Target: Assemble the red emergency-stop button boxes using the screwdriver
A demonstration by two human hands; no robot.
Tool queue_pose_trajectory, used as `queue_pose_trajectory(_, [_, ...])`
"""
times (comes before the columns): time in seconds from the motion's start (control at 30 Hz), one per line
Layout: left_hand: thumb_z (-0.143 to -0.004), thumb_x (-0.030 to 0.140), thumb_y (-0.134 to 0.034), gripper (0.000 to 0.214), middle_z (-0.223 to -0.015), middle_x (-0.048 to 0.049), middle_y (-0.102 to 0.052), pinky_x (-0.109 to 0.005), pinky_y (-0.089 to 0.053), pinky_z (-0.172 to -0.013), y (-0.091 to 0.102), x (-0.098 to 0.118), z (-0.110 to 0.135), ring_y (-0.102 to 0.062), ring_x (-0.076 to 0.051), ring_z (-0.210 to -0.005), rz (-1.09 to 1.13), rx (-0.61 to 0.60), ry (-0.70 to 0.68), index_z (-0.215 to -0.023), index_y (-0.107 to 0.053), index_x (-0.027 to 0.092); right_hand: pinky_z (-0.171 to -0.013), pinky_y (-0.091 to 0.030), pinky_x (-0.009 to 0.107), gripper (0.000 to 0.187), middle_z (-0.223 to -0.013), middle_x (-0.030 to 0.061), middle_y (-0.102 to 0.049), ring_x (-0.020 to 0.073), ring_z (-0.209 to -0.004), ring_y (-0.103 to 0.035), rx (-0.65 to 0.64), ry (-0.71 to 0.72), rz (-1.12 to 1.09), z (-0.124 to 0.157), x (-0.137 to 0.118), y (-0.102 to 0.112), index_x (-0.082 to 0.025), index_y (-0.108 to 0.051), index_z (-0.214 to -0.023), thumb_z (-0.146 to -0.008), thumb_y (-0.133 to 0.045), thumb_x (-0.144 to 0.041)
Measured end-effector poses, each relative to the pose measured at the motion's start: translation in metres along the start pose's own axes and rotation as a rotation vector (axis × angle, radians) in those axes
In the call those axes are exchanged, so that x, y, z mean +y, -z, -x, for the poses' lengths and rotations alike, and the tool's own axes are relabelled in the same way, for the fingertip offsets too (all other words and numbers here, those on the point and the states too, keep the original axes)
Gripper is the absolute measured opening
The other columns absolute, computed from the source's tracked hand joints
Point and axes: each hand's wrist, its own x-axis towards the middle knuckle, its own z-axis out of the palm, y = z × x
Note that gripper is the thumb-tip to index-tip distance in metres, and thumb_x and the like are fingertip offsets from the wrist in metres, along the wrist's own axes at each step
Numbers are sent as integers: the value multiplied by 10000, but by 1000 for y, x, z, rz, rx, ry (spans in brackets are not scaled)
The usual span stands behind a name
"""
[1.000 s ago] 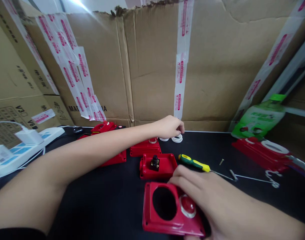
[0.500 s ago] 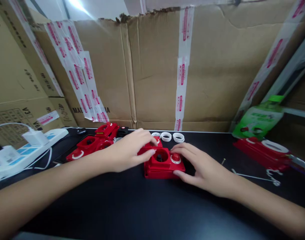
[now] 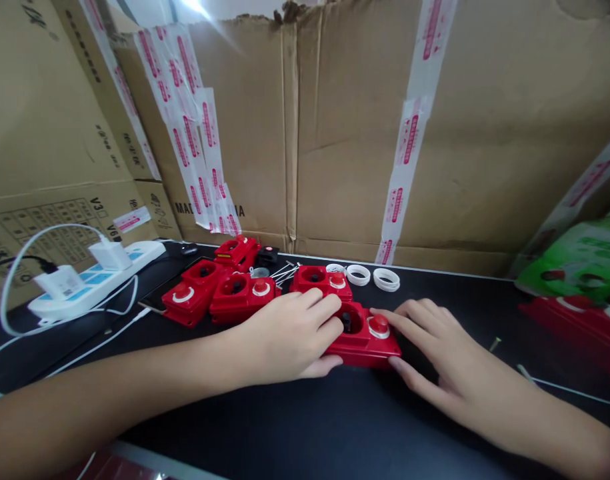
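Observation:
A red plastic housing (image 3: 367, 353) lies on the black table, with a round well and a white-ringed red knob (image 3: 379, 325) on top. My left hand (image 3: 297, 333) curls over its left end, fingers bent and thumb low at the front, hiding that end. At the right end, my right hand (image 3: 435, 360) holds the housing lightly, index finger by the knob and thumb at the front corner. Just behind sits a similar red housing (image 3: 319, 279). More red housings, one (image 3: 242, 301) among them, stand to the left.
White rings (image 3: 386, 279) and several thin metal rods (image 3: 287, 273) lie at the back. A white power strip (image 3: 149, 252) with chargers and cables is on the left. To the right are a green pouch (image 3: 575, 260) and another red housing (image 3: 575, 327). Cardboard (image 3: 345, 147) walls the back.
The view has swung left, so more red housings show. My left hand has come down from above the well and curled over the housing's left end. My right hand stays at the right end.

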Motion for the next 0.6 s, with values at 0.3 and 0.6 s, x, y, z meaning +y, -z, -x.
queue_pose_trajectory(0.3, [-950,477,-863,356,-1212,-145,-610,-384,-633,-739,19,-15,6,-698,-279,-932,98,-204,165,-1005,-740,148,-1146,-497,686,533,-1424,174,-684,356,-1303,-652,-117,-11,-108,2,-17,5,-252,-513,-1606,-1107,-510,-439])
queue_pose_trajectory(0.6, [-980,417,-812,251,-1224,-148,-587,-468,-667,-847,23,-26,13,-703,-310,-990,99,-271,187,-996,-755,173,-1040,-552,566,407,-1261,138,-756,283,-1139,-702,-46,126,-17,-7,-9,23,-202,-601,-1479,-1092,-535,-311])
